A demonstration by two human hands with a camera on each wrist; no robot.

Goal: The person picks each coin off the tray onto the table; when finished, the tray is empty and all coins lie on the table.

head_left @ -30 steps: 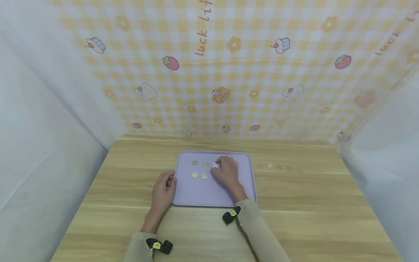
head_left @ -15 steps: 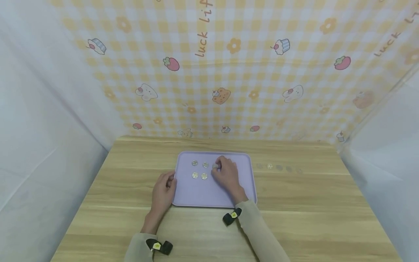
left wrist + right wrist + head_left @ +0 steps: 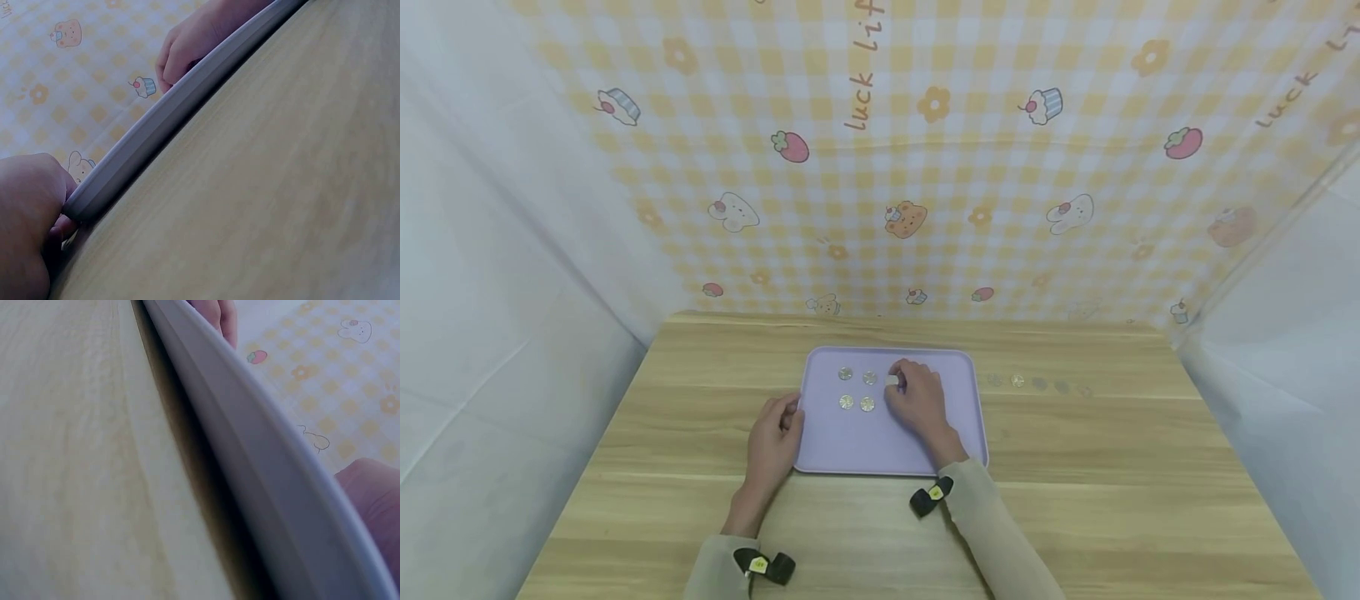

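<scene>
A lavender tray [image 3: 887, 442] lies on the wooden table with several silver coins [image 3: 846, 402] on its far left part. My right hand [image 3: 897, 383] rests on the tray and pinches one more coin [image 3: 891, 381] at its fingertips, just right of the others. My left hand [image 3: 790, 414] grips the tray's left rim with curled fingers. The left wrist view shows the tray's rim [image 3: 187, 106] edge-on, with the left hand [image 3: 28, 212] at its near end and the right hand [image 3: 194, 44] beyond. In the right wrist view, only the rim [image 3: 250, 444] and part of the right hand [image 3: 375, 494] appear.
A row of several coins [image 3: 1017, 380] lies on the table [image 3: 1112, 467] just right of the tray. White cloth walls close in on both sides, and a yellow checked backdrop [image 3: 925, 167] rises behind the table's far edge.
My right hand's fingers have drawn in a little around the coin. The left hand and the tray have stayed put.
</scene>
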